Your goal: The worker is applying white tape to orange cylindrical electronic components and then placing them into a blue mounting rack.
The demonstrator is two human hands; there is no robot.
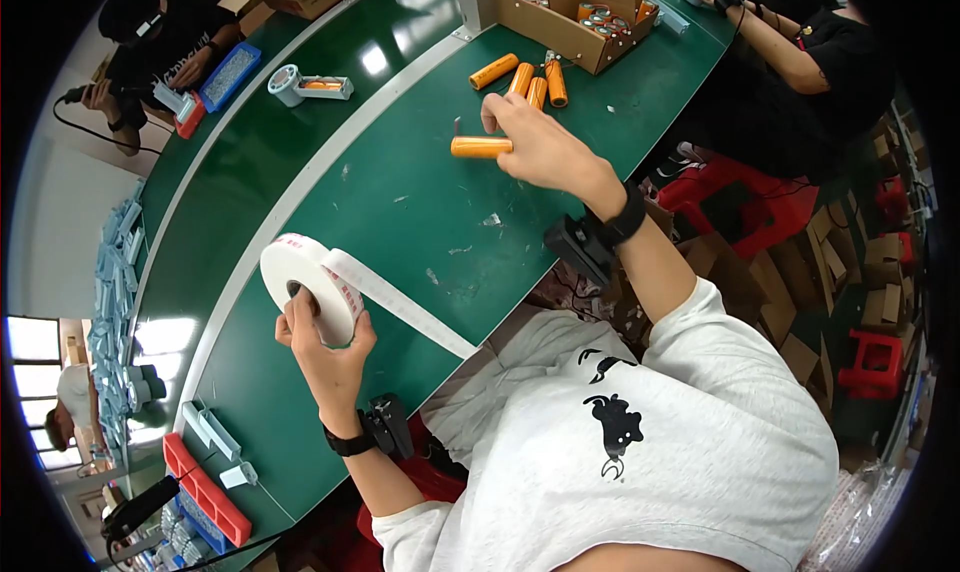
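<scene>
My left hand (pixel 330 347) is closed around a large roll of white label tape (pixel 285 272) with reddish print, fingers in its core and thumb on its side. A loose strip (pixel 405 312) runs from the roll down to the table's near edge. My right hand (pixel 545 147) grips the right end of an orange cylindrical battery (pixel 478 148) above the green table, and the battery lies roughly level. A thin dark piece sticks up near its left end. Just beyond this hand several more orange batteries (pixel 494 71) lie on the table.
A cardboard box (pixel 560 34) of batteries stands at the far side. A grey-white housing (pixel 290 87) sits beyond the pale rail. Red tray (pixel 205 487), grey parts (pixel 210 430) and a power screwdriver (pixel 140 512) are at lower left. Co-workers sit at far left and right; a red stool (pixel 740 197) stands right.
</scene>
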